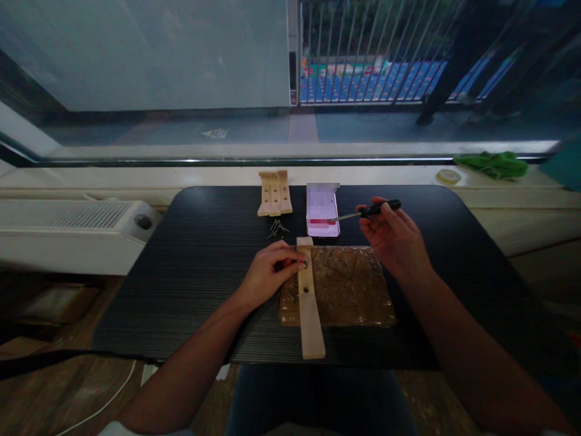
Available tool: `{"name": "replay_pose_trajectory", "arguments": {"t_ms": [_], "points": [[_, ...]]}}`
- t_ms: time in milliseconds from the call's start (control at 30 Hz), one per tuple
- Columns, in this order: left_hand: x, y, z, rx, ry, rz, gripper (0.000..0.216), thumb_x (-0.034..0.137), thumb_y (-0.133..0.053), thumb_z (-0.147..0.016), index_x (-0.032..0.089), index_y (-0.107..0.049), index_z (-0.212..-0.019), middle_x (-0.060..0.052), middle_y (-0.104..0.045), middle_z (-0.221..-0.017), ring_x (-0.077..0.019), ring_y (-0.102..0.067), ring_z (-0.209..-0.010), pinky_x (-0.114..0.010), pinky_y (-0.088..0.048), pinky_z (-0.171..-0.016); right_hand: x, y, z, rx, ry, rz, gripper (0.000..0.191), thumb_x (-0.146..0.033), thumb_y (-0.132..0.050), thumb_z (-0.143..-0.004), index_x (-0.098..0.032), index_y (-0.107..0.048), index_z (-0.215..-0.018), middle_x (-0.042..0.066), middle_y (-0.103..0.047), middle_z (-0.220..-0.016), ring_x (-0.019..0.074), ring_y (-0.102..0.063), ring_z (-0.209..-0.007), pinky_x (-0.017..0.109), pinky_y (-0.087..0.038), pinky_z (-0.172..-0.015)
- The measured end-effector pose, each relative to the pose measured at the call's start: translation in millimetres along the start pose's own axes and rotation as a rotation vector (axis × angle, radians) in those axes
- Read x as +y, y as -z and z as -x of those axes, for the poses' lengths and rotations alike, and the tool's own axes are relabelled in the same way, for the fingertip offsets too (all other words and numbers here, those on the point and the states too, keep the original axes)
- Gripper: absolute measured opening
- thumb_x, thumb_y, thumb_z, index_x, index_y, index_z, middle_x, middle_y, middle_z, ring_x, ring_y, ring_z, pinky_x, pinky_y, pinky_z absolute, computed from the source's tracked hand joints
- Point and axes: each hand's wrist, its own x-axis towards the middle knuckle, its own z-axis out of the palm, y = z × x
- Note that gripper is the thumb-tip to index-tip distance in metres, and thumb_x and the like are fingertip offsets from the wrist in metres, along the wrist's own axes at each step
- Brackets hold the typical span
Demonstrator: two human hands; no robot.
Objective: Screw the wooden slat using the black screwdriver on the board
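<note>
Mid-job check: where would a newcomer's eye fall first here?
Probably on the lit rectangular phone with a pale lilac screen, lying on the black grained table beyond the brown film-wrapped slab. Next, the slim black-handled metal screwdriver in the right hand, its tip overlapping the phone's lower right in view. Then the long pale wooden piece across the slab's left part, the left hand touching it beyond its visible hole.
</note>
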Motion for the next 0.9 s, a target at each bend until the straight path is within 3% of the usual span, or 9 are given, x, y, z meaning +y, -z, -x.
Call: {"name": "replay_pose_trajectory", "arguments": {"t_ms": [200, 400, 667, 900], "points": [[-2.1, -0.5, 0.0, -0.005, -0.010, 0.010, 0.008, 0.021, -0.067, -0.082, 0.017, -0.074, -0.085, -0.001, -0.061, -0.077, -0.0104, -0.055, -0.065, -0.022, -0.046, -0.061, 2.5, 1.6, -1.2, -0.069, 0.043, 0.058, 0.016, -0.032, -0.064, -0.080, -0.023, -0.059, -0.092, 0.001, -0.073, -0.083, 0.0091, -0.067, -0.064, 0.024, -0.058, -0.065], [-2.6, -0.3, 0.2, -0.008, -0.026, 0.009, 0.010, 0.023, -0.067, -0.083, 0.016, -0.074, -0.086, -0.003, -0.065, -0.078, -0.0108, -0.056, -0.065, -0.023, -0.046, -0.060, 2.2, -0.1, 7.1, -0.249, 0.107, 0.173, 0.020, -0.036, -0.069, -0.078, -0.022, -0.057, -0.086, -0.002, -0.071, -0.071, 0.0083, -0.062, -0.048, 0.022, -0.051, -0.047], [-2.1, -0.2, 0.3, -0.024, -0.010, 0.002, 0.012, 0.025, -0.066, -0.084, 0.017, -0.074, -0.087, -0.004, -0.067, -0.081, -0.0121, -0.058, -0.068, -0.024, -0.046, -0.062, 9.5, -6.5, 19.3, -0.438, 0.191, 0.381, 0.020, -0.035, -0.065, -0.085, -0.020, -0.052, -0.091, 0.000, -0.071, -0.080, 0.0093, -0.067, -0.055, 0.023, -0.057, -0.055], [-2.4, 0.3, 0.5, -0.015, -0.018, -0.013, 0.012, 0.025, -0.067, -0.083, 0.016, -0.074, -0.086, -0.003, -0.065, -0.079, -0.0113, -0.057, -0.066, -0.023, -0.047, -0.062, 10.4, -10.6, 25.2, -0.436, 0.254, 0.416, 0.018, -0.033, -0.062, -0.087, -0.021, -0.051, -0.093, 0.000, -0.070, -0.081, 0.0092, -0.067, -0.056, 0.024, -0.056, -0.054]]}}
